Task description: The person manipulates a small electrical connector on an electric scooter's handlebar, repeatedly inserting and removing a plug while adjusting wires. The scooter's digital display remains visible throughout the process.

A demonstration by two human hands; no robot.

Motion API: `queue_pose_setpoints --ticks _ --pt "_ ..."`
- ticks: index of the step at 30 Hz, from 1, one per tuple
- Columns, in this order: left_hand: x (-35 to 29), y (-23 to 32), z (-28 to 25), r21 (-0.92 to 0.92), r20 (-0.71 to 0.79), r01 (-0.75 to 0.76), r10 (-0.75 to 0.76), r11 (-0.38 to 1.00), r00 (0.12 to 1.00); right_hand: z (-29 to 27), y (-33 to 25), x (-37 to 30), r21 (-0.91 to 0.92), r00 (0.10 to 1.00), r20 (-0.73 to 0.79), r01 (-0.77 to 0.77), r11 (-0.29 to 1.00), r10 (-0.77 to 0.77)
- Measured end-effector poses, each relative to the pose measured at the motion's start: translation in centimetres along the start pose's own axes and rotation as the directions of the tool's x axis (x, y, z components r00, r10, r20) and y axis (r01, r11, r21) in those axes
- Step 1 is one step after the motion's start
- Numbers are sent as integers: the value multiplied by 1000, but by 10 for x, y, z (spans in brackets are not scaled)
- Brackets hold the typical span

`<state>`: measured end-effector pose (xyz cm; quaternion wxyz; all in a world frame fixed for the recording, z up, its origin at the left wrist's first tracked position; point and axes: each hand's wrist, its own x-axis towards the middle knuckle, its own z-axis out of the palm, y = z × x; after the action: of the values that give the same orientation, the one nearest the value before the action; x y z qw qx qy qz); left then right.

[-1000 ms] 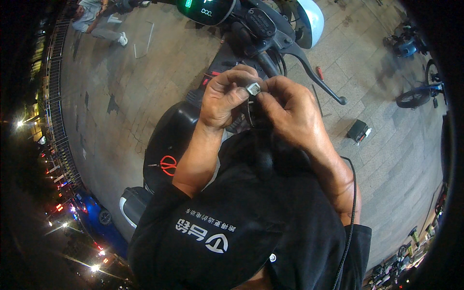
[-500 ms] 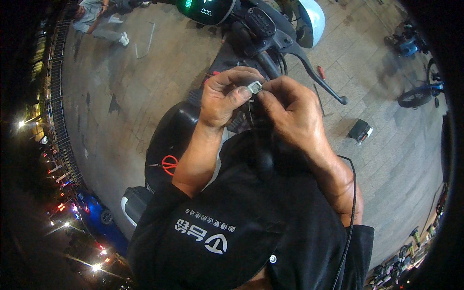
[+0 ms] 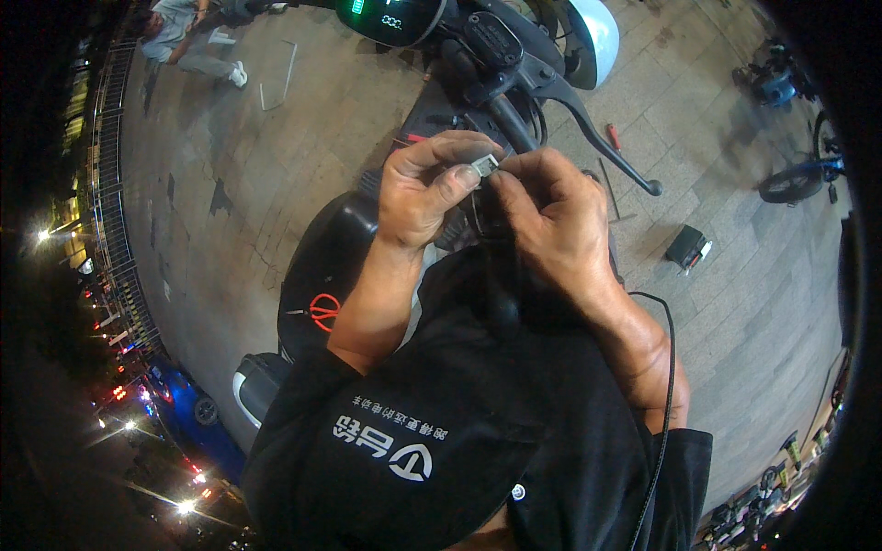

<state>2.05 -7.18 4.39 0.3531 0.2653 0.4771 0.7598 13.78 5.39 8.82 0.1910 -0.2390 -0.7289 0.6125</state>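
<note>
A small pale plastic wire connector is held up between my two hands in front of the scooter's handlebar. My left hand pinches it between thumb and fingers. From the other side, the closed thumb and forefinger of my right hand meet the connector's end; whether they also pinch a wire there is too small to tell. A thin wire hangs just below the connector. Behind my fingers are the brake lever and the lit display of the scooter.
Red-handled scissors lie on the black seat by my left forearm. On the paving to the right are a red-handled screwdriver and a small black box. A person is at the far left; a bicycle stands right.
My hands keep nearly the same grip on the connector, which has turned slightly. The rest of the scene has barely shifted.
</note>
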Motion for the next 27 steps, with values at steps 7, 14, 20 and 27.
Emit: queue_pose_setpoints --ticks 7,14,20,27 --pt "-1 15 11 225 10 -46 45 973 999 0 -4 -1 -3 997 3 -73 997 73" --pt "-6 24 14 354 -33 18 -6 935 999 2 -4 -2 0 997 -6 -83 997 83" --pt "-7 21 16 547 -39 -47 81 836 996 0 0 0 -11 996 21 -90 996 90" --pt "-11 14 13 519 -54 -92 140 850 989 -6 -8 -2 -276 993 69 110 955 -95"
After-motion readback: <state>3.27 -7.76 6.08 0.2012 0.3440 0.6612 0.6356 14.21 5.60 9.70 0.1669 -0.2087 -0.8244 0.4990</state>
